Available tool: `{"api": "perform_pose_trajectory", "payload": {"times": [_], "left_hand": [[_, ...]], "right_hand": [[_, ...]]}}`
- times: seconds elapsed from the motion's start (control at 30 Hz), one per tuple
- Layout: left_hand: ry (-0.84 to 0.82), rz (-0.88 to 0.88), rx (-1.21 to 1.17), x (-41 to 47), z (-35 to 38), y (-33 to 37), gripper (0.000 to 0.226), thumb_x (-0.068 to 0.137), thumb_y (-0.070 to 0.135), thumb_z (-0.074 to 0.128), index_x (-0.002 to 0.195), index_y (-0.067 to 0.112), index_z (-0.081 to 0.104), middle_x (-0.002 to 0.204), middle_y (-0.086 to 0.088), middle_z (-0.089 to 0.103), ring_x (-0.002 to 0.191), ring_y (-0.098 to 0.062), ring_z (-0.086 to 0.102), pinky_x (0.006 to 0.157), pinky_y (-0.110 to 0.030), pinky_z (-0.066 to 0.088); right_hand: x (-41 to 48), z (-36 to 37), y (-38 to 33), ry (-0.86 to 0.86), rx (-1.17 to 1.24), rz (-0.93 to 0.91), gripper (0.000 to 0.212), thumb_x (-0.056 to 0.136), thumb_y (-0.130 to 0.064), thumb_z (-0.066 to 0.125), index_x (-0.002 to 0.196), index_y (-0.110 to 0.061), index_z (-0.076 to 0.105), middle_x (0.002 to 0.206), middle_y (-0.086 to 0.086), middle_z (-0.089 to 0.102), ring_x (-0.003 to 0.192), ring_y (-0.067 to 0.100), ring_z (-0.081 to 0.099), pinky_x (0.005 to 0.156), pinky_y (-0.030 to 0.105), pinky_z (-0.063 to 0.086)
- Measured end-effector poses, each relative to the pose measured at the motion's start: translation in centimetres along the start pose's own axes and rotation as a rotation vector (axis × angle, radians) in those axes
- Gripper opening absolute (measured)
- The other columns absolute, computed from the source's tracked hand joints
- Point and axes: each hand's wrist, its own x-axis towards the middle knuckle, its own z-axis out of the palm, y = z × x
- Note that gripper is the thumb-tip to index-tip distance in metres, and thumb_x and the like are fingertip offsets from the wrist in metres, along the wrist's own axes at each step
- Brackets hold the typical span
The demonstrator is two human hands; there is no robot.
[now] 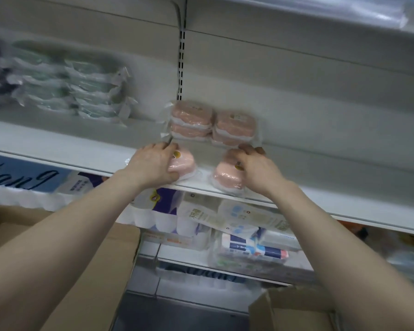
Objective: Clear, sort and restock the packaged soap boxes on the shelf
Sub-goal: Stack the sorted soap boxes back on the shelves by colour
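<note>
Two pink soap boxes in clear wrap lie near the front edge of the white shelf (86, 149). My left hand (153, 164) grips the left pink soap box (183, 163), fingers curled over its top and thumb at its front. My right hand (256, 169) grips the right pink soap box (225, 177) from its right side. Behind them, two short stacks of pink soap boxes (213, 124) stand side by side against the back panel.
Pale green wrapped packs (81, 91) are piled at the shelf's left. Tissue and toilet-paper packs (201, 220) fill the shelf below. An open cardboard box (101, 259) sits at lower left, and another cardboard flap (287, 306) at lower right.
</note>
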Motion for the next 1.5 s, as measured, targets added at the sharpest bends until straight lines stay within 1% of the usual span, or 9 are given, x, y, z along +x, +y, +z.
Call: {"api": "perform_pose_trajectory", "payload": {"times": [0.2,0.37,0.47,0.53,0.77,1.03,1.13,1.27,1.5], "left_hand": [[-0.021,0.036,-0.069,0.3,-0.4,-0.8,0.079,0.080,0.059,0.061,0.144,0.021,0.036,0.142,-0.006,0.048,0.123,-0.030,0.048,0.101,-0.042,0.041],[0.061,0.033,-0.089,1.0,-1.1,-1.5,0.076,0.076,0.055,0.066,0.140,0.023,0.040,0.134,-0.003,0.054,0.117,-0.031,0.051,0.098,-0.043,0.044],[0.080,0.038,-0.122,1.9,-1.3,-1.9,0.072,0.074,0.054,0.069,0.135,0.025,0.043,0.129,-0.001,0.057,0.112,-0.030,0.053,0.094,-0.043,0.046],[0.101,0.027,-0.143,2.6,-1.3,-2.0,0.078,0.073,0.052,0.072,0.139,0.025,0.040,0.131,-0.003,0.057,0.114,-0.030,0.052,0.094,-0.042,0.047],[0.080,0.089,-0.125,4.1,-1.7,-1.8,0.085,0.073,0.051,0.074,0.145,0.027,0.036,0.142,-0.001,0.050,0.126,-0.026,0.047,0.099,-0.035,0.043],[0.224,0.125,-0.139,6.7,-4.4,-1.8,0.080,0.070,0.042,0.077,0.140,0.025,0.044,0.137,0.000,0.053,0.119,-0.025,0.050,0.095,-0.029,0.040],[0.222,0.129,-0.134,8.7,-5.9,-1.7,0.078,0.073,0.037,0.077,0.140,0.022,0.041,0.137,-0.001,0.052,0.120,-0.027,0.049,0.097,-0.031,0.038],[0.248,0.160,-0.040,12.4,-6.7,-1.2,0.066,0.076,0.029,0.074,0.133,0.018,0.043,0.127,-0.002,0.056,0.114,-0.028,0.053,0.100,-0.036,0.037],[0.192,0.271,-0.009,19.0,-4.4,-0.8,0.051,0.085,0.021,0.068,0.131,0.006,0.049,0.127,-0.011,0.056,0.119,-0.034,0.050,0.106,-0.038,0.034]], "right_hand": [[0.2,-1.0,-0.7,-0.253,-0.147,-0.153,0.076,0.091,-0.003,0.050,0.152,-0.039,0.022,0.165,-0.008,0.002,0.152,0.028,-0.003,0.120,0.044,0.014],[0.8,-1.7,0.1,-0.185,-0.149,-0.113,0.069,0.071,-0.027,0.074,0.132,-0.027,0.042,0.149,-0.003,0.041,0.145,0.028,0.024,0.109,0.037,0.030],[1.6,-1.9,0.5,-0.124,-0.105,-0.060,0.061,0.060,-0.042,0.078,0.108,-0.022,0.047,0.110,0.002,0.058,0.092,0.023,0.052,0.075,0.030,0.037],[2.3,-2.3,0.8,-0.032,-0.004,-0.006,0.059,0.061,-0.048,0.075,0.105,-0.020,0.046,0.100,0.002,0.056,0.084,0.025,0.055,0.066,0.032,0.042],[7.6,-4.7,2.2,0.344,0.006,0.154,0.063,0.070,-0.038,0.072,0.124,-0.020,0.045,0.125,0.006,0.051,0.117,0.033,0.046,0.091,0.041,0.037],[15.1,-4.1,3.9,0.145,0.016,0.046,0.053,0.076,-0.051,0.053,0.123,-0.025,0.049,0.121,0.004,0.050,0.120,0.034,0.046,0.091,0.044,0.045],[16.6,-2.8,5.0,0.192,0.055,-0.060,0.074,0.069,-0.063,0.034,0.125,-0.020,0.058,0.126,0.011,0.056,0.124,0.039,0.046,0.101,0.045,0.039],[15.5,-1.2,6.0,0.524,0.081,-0.112,0.048,0.075,-0.051,0.054,0.109,-0.019,0.066,0.111,0.004,0.066,0.117,0.036,0.053,0.097,0.046,0.042],[12.2,0.5,6.0,0.663,-0.041,0.038,0.042,0.088,-0.052,0.060,0.128,-0.042,0.053,0.124,-0.003,0.050,0.115,0.029,0.046,0.080,0.042,0.045]]}}
